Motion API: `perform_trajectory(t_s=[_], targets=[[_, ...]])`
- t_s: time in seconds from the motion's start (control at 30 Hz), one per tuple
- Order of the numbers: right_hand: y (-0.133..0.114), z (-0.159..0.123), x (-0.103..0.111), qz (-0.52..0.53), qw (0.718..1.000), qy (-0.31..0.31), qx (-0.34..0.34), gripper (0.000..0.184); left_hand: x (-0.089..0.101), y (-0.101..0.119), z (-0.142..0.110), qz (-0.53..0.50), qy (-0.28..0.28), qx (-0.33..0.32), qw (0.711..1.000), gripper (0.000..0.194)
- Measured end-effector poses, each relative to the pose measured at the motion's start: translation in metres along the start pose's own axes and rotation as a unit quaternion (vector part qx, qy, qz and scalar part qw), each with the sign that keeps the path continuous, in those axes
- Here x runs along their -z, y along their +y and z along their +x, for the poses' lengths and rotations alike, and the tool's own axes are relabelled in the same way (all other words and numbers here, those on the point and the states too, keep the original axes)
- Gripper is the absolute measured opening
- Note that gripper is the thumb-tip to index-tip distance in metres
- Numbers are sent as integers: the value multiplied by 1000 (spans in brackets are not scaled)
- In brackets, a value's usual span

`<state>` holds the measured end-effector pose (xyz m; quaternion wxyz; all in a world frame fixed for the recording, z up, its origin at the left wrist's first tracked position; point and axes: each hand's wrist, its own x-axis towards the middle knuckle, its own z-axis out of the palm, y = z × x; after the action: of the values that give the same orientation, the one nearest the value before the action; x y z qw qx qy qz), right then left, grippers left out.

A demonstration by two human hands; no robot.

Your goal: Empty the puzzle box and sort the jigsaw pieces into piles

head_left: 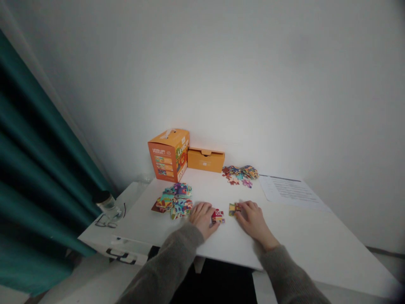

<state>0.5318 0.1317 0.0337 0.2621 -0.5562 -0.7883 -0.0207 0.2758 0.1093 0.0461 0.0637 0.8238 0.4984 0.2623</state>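
Observation:
My left hand (202, 217) rests low over the white table, fingers curled together, gripping the left side of a red puzzle piece (217, 214) with a barn-like picture. To its right, my right hand (254, 218) pinches a yellow-green puzzle piece (233, 209) between thumb and fingers, partly covering it. A narrow gap separates the two pieces. Beside my left hand lies a spread of colourful puzzle pieces (175, 200). Another heap of puzzle pieces (243, 172) is behind my right hand, near the wall.
An orange puzzle box (167, 156) stands at the table's back left, next to a smaller orange carton (205, 161). Printed sheets (287, 190) lie on the right. A lidded glass jar (109, 207) and eyeglasses (106, 223) sit on a lower white cabinet (95, 236) at left.

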Motion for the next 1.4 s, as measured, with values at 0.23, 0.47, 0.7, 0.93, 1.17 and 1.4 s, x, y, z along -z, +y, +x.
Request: perform_trajectory(t_s=[0.23,0.47,0.7,0.93,1.17,1.4], targets=[[1,-1,-2,-9,1000,-22,-5,30,-4,-3,-1,-36,4,3,999,45],[2,-2,-3,4,1000,-21,-3,39,-9,-7,-2,-70,20,3,997,35],[0,0,-2,34,999,-27,-21,33,-5,-7,1,-89,0,-4,996,35],[-7,-1,-1,196,979,-29,-40,25,3,-2,2,-79,-28,-4,996,35],[-12,0,1,383,919,-32,-90,21,3,-2,1,-69,-23,-15,997,34],[-13,3,4,456,879,11,-136,32,0,-3,1,-72,-21,-17,997,33]])
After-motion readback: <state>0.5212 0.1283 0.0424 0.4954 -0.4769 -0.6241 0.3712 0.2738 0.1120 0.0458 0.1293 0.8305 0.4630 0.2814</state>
